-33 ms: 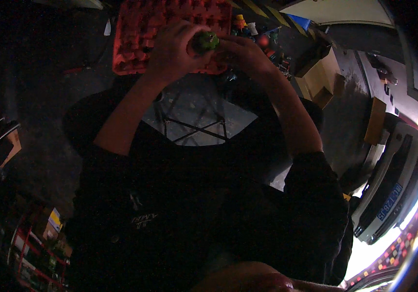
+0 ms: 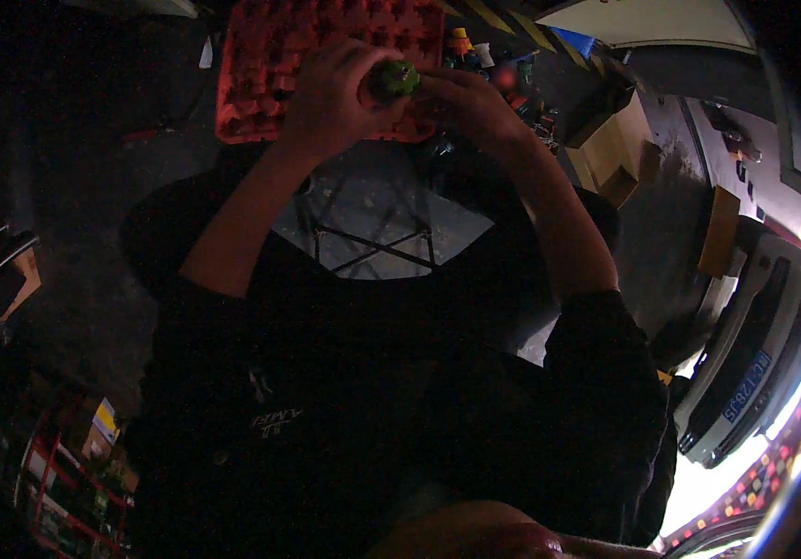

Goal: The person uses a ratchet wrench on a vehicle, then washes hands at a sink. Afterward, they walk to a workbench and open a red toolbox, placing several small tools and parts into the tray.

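My left hand [image 2: 333, 101] is closed round a small green, knobbly thing [image 2: 395, 80] whose kind I cannot make out in the dim light. Its top shows between the thumb and the curled fingers; the lower part is hidden in the palm. From the other side my right hand [image 2: 475, 104] reaches in, its fingers close together and the tips against the green thing's right edge. The right thumb is hidden. Both hands are above the near part of a red moulded tray [image 2: 249, 84] with rows of hollows.
Right of the tray lies a cluster of small coloured items, among them a yellow-orange one [image 2: 459, 40]. Further right stands an open cardboard box [image 2: 610, 144]. Beyond it, a car's end [image 2: 745, 345] shows. Crossed metal legs [image 2: 377, 247] are below my arms. Shelving [image 2: 55, 494] stands lower left.
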`<control>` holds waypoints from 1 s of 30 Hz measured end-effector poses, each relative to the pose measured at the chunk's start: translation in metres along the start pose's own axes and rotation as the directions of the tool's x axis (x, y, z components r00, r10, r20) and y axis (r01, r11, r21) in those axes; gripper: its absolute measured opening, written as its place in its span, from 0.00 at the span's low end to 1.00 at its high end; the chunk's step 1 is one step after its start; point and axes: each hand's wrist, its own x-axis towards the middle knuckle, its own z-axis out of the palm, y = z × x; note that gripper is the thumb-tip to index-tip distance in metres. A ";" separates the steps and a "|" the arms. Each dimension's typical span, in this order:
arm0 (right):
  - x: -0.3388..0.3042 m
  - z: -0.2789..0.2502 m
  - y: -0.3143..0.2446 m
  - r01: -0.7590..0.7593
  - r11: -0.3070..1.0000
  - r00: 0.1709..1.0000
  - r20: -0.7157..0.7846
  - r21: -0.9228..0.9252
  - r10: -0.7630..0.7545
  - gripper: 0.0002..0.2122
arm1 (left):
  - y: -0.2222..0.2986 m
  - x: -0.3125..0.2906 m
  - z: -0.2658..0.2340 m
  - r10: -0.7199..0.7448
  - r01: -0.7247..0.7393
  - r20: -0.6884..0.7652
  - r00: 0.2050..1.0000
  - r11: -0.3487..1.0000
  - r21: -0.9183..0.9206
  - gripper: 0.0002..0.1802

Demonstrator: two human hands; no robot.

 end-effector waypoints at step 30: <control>0.003 -0.008 0.012 0.053 0.998 0.997 0.059 0.033 -0.054 0.23 | -0.004 -0.008 0.003 0.056 -0.075 0.166 0.985 0.991 0.109 0.26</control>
